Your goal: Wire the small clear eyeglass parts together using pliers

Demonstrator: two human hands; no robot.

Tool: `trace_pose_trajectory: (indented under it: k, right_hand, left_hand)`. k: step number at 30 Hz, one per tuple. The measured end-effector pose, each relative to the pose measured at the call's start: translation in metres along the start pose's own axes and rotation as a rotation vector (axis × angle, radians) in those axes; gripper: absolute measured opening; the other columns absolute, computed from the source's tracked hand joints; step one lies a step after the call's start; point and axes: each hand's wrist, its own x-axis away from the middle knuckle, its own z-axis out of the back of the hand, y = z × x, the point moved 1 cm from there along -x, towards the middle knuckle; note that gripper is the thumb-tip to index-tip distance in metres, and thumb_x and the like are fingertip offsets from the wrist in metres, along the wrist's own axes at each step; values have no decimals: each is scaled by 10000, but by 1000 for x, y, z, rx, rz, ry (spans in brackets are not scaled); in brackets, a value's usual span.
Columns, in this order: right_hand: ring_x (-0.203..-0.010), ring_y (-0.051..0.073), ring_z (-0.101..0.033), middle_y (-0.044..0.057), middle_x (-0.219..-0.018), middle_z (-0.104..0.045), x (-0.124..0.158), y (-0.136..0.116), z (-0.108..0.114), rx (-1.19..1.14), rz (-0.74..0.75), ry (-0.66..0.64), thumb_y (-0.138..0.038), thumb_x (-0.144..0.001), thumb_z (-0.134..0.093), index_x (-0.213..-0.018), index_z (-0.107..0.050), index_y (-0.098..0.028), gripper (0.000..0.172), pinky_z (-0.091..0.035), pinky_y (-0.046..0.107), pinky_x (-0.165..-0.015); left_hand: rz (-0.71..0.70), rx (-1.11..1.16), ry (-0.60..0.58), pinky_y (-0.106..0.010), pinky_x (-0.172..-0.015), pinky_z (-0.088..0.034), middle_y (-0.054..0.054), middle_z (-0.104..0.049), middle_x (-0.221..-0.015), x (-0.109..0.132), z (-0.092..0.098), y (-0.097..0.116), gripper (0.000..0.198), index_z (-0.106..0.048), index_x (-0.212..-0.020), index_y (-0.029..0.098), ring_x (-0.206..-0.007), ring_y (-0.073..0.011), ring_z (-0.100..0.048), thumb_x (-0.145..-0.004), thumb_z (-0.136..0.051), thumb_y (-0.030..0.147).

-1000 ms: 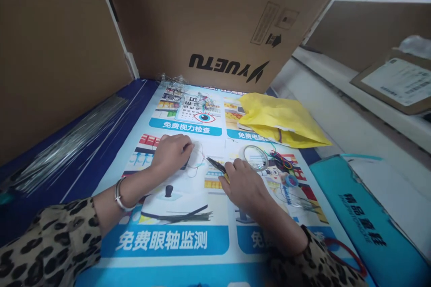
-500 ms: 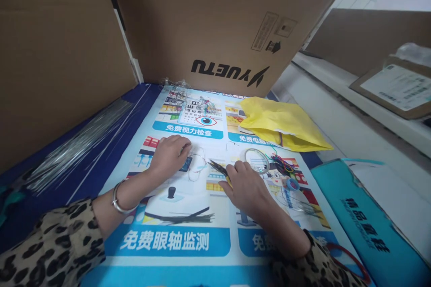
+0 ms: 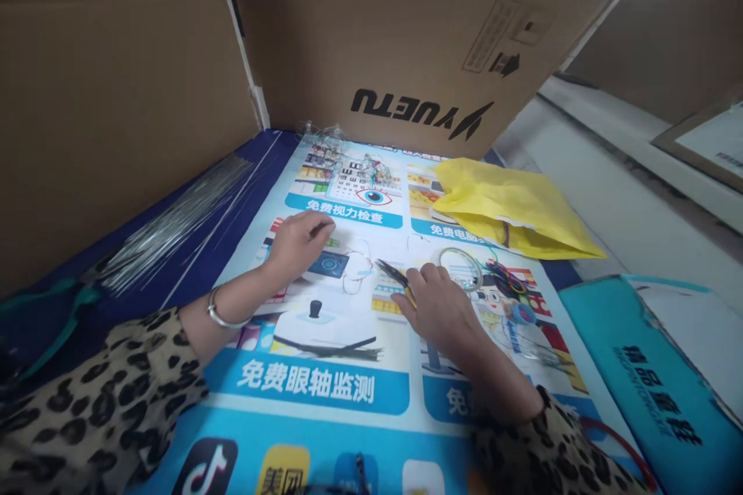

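Note:
My right hand (image 3: 441,305) is wrapped round pliers (image 3: 393,274) with dark pointed jaws and a yellow handle. The jaws point left, close beside a small figure of thin wire loops (image 3: 358,269) lying on the printed sheet. Above and left of those loops is my left hand (image 3: 300,246), its fingers curled and pinched together. Whether a fine wire runs between these fingertips is too small to make out. Beyond my right hand lie a round coil (image 3: 477,271) and a tangle of coloured threads (image 3: 511,281).
Cardboard walls (image 3: 377,23) stand behind and at the left. A bundle of straight wires (image 3: 174,228) lies left, near green-handled scissors or cutters (image 3: 63,317). A yellow pouch (image 3: 516,209) and a teal box (image 3: 644,356) are at right. Dark strips (image 3: 330,350) lie in front.
The camera has turned, so the scene sits further right and more of the green handles shows. My left hand has shifted slightly up from the wire loops. The pliers stay beside them.

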Motion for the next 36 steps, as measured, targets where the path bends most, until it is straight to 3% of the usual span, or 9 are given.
trace_pose_trajectory:
  k: [4, 9, 13, 16, 21, 27, 36]
  right_hand:
    - [-852, 235, -444, 99, -885, -502, 0, 0, 0, 12, 19, -9, -490, -834, -404, -931, -508, -168, 352, -324, 302, -655]
    - [-884, 259, -441, 121, -924, -522, 4, -8, 14, -1, 60, 5, -475, -797, -489, -959, -534, -141, 374, -322, 353, -725]
    - [-924, 248, -437, 116, -971, -536, 14, -27, 25, -164, 201, 40, -393, -802, -523, -976, -552, -147, 302, -331, 364, -776]
    - [-885, 208, -451, 75, -911, -550, 23, -47, 26, -358, 346, -28, -400, -779, -561, -939, -561, -165, 283, -349, 332, -781]
    - [-843, 195, -448, 45, -864, -538, 27, -66, 22, -355, 404, -68, -369, -781, -570, -841, -540, -173, 208, -362, 307, -737]
    - [-807, 183, -456, 51, -825, -539, 28, -70, 12, -301, 483, -97, -259, -847, -480, -808, -516, -159, 113, -355, 302, -708]
    - [-782, 169, -462, 54, -836, -560, 24, -53, 14, -303, 431, -92, -187, -848, -448, -821, -526, -147, 92, -350, 286, -691]
  left_hand:
    - [20, 60, 32, -234, -697, -402, 0, -637, -777, 1, -1, -2, 144, -619, -786, 182, -738, -126, -561, -791, -485, 235]
    - [-111, 75, -20, -252, -705, -391, 3, -621, -714, 6, -3, 9, 139, -612, -761, 174, -717, -125, -550, -795, -481, 204]
    - [-155, 58, -22, -264, -718, -376, 6, -619, -717, 7, -2, 13, 123, -607, -779, 178, -715, -126, -547, -798, -487, 191]
    - [-135, 72, -7, -262, -708, -375, 5, -610, -714, 7, -1, 11, 131, -597, -776, 178, -708, -125, -538, -814, -474, 206]
    - [-153, 66, -24, -270, -712, -373, 8, -591, -692, 8, 0, 12, 157, -590, -779, 183, -693, -128, -520, -832, -452, 238]
    - [-192, 71, -45, -270, -705, -376, 5, -594, -702, 9, 0, 14, 155, -590, -780, 186, -691, -129, -526, -829, -451, 235]
    - [-173, 100, -104, -270, -701, -394, -2, -622, -727, 9, 1, 18, 173, -601, -796, 198, -704, -137, -547, -827, -451, 279]
